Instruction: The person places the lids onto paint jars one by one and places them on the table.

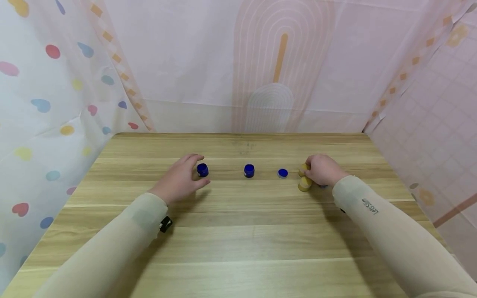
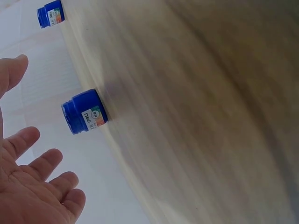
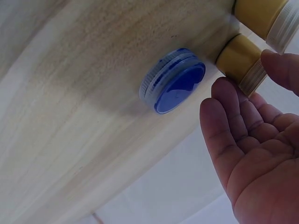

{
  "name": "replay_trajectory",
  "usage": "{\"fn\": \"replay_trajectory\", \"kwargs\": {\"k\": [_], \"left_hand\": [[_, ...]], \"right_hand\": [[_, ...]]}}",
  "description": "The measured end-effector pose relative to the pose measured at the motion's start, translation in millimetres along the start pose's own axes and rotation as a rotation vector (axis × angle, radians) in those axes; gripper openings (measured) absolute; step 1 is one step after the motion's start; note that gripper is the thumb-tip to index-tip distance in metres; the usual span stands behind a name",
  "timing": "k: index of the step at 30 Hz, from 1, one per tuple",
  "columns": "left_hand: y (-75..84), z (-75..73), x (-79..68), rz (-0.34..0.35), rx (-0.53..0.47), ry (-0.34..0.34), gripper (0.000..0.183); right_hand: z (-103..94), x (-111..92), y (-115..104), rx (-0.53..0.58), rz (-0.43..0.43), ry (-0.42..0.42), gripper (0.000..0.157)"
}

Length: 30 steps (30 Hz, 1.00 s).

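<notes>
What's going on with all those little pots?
A person's left hand is spread open around a small, round, lidless blue plastic jar; another lidless blue jar stands nearby. The right hand reaches round the farther of two small round yellow jars with clear ridged lids, though whether it grips is hard to tell. A flat round blue plastic lid lies between the blue and yellow jars.

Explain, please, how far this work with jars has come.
Looks done: the left blue jar and middle blue jar stand lidless; a blue lid lies nearby. In hand: the left hand is open around the left blue jar; the right hand is at the farther yellow jar, grip unclear. Perhaps left: uncapping that and the nearer yellow jar, both lidded.
</notes>
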<state>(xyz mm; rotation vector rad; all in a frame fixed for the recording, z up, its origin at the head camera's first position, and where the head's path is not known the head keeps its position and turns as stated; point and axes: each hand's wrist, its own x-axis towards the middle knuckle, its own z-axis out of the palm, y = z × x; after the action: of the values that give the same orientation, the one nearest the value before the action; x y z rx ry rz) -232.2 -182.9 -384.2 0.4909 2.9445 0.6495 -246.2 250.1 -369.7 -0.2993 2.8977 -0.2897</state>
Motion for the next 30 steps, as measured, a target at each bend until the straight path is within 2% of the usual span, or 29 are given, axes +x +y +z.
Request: {"fn": "replay_trajectory", "kwargs": {"k": [8, 17, 22, 25, 30], "left_hand": [[2.5, -0.2, 1.3, -0.007, 0.013, -0.016, 0.085], [-4.6, 3.1, 6.3, -0.053, -0.023, -0.048, 0.086], [-7.9, 2.8, 10.3, -0.085, -0.055, -0.064, 0.086], [-10.6, 2.6, 13.1, -0.098, -0.063, -0.07, 0.086], [-15.8, 2.5, 17.3, -0.118, -0.082, -0.092, 0.086]], "right_hand": [[0.5, -0.7, 2.6, 0.02, 0.029, -0.004, 0.041], [-2.8, -5.5, 6.4, 0.032, 0.02, -0.005, 0.051], [-10.5, -12.0, 14.5, 0.051, 0.01, -0.004, 0.047], [-13.9, -17.4, 19.3, 0.046, 0.02, -0.046, 0.045], [-12.5, -24.1, 27.2, -0.008, 0.057, -0.17, 0.057]]}}
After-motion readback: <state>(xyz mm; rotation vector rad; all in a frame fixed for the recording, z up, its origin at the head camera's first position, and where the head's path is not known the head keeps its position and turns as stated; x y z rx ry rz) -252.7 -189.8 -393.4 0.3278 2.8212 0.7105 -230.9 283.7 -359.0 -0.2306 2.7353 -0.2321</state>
